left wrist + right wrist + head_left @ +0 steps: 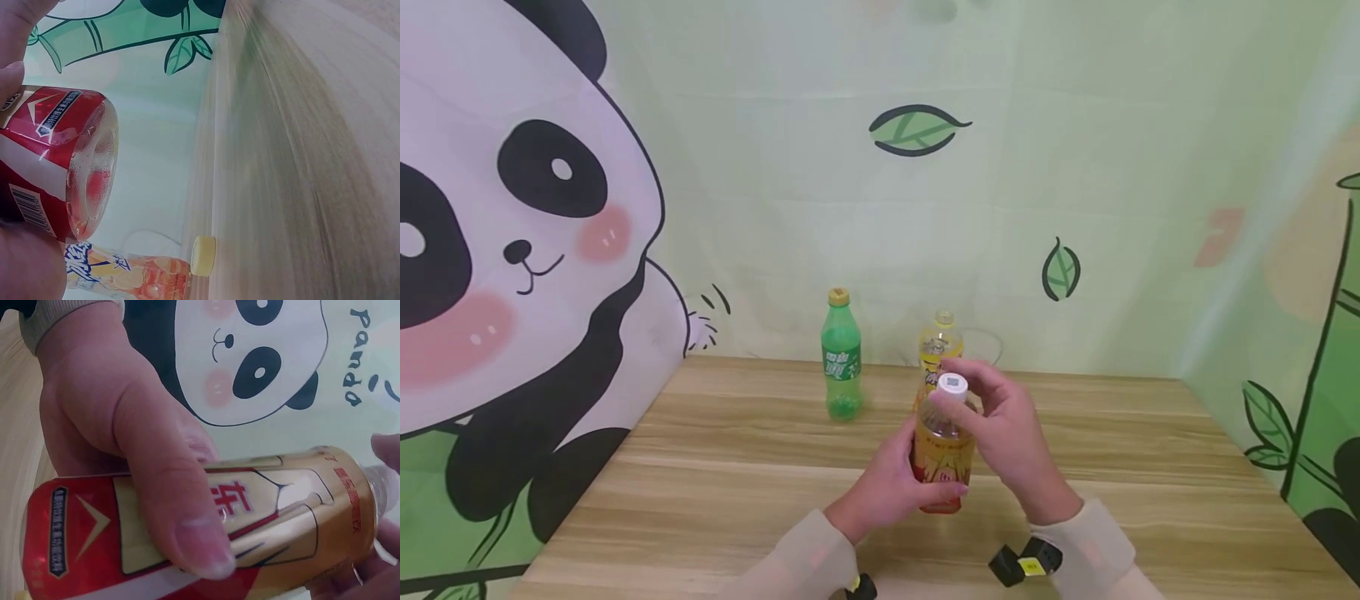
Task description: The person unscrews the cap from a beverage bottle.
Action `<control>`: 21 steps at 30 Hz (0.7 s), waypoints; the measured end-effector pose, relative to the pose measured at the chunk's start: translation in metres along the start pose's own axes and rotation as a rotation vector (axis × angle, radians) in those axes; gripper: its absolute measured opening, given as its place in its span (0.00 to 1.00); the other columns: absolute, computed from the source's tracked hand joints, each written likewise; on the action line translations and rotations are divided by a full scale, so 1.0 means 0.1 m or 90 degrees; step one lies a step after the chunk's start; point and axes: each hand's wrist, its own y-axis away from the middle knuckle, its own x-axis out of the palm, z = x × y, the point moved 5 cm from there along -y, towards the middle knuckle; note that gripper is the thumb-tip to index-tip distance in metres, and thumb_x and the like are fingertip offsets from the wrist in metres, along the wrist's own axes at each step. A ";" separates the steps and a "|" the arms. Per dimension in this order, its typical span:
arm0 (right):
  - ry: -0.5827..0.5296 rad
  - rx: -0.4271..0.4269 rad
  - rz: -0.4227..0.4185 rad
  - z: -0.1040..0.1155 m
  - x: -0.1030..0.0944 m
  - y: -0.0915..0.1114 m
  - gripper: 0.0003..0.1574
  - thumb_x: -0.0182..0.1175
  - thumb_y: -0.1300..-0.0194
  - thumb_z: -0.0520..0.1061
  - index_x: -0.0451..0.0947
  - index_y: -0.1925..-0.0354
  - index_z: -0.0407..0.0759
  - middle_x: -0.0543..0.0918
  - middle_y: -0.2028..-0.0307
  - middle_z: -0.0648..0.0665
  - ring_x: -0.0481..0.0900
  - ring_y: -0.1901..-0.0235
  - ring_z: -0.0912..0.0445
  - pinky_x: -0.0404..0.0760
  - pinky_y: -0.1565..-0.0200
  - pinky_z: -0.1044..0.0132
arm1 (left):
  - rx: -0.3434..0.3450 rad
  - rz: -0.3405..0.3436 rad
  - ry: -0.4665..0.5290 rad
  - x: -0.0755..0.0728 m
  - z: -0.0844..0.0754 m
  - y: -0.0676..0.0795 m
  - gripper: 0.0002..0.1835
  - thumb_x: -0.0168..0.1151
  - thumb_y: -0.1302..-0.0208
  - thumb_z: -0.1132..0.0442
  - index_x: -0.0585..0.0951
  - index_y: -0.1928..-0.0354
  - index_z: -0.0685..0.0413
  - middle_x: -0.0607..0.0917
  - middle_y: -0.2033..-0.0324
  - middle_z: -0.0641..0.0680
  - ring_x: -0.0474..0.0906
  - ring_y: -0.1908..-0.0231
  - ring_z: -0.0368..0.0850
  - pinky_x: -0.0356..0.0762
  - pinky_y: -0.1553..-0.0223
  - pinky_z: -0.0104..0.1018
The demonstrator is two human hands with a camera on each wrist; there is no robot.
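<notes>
Red-and-gold drink bottle [944,450]: axis near-upright; left hand [891,479]: fingers wrap round its body; right hand [1011,425]: fingers pinch white cap [952,383] atop it

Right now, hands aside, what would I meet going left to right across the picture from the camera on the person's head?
Panda drawing → green bottle → white-capped bottle → small upright leaf drawing → bamboo drawing.
</notes>
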 end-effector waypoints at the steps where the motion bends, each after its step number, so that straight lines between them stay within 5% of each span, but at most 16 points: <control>1: 0.000 0.010 -0.015 0.00 0.00 0.01 0.25 0.72 0.36 0.45 0.80 0.41 0.43 0.82 0.42 0.46 0.77 0.37 0.53 0.77 0.34 0.51 | 0.000 0.001 0.000 0.00 0.00 0.00 0.40 0.78 0.42 0.52 0.66 0.32 0.22 0.80 0.41 0.40 0.80 0.43 0.43 0.79 0.38 0.46; 11: 0.010 0.031 -0.151 0.06 -0.02 0.04 0.26 0.83 0.51 0.48 0.80 0.59 0.41 0.84 0.57 0.46 0.81 0.49 0.54 0.82 0.54 0.67 | 0.006 0.003 -0.009 0.02 -0.02 0.00 0.41 0.78 0.42 0.53 0.65 0.31 0.21 0.80 0.41 0.39 0.80 0.44 0.42 0.79 0.39 0.44; 21: 0.053 0.003 -0.181 0.02 -0.03 0.02 0.26 0.84 0.54 0.50 0.81 0.63 0.41 0.85 0.63 0.46 0.82 0.53 0.54 0.76 0.49 0.60 | 0.006 0.004 0.002 0.04 -0.01 0.00 0.42 0.78 0.42 0.53 0.65 0.31 0.21 0.80 0.40 0.39 0.80 0.43 0.42 0.80 0.39 0.44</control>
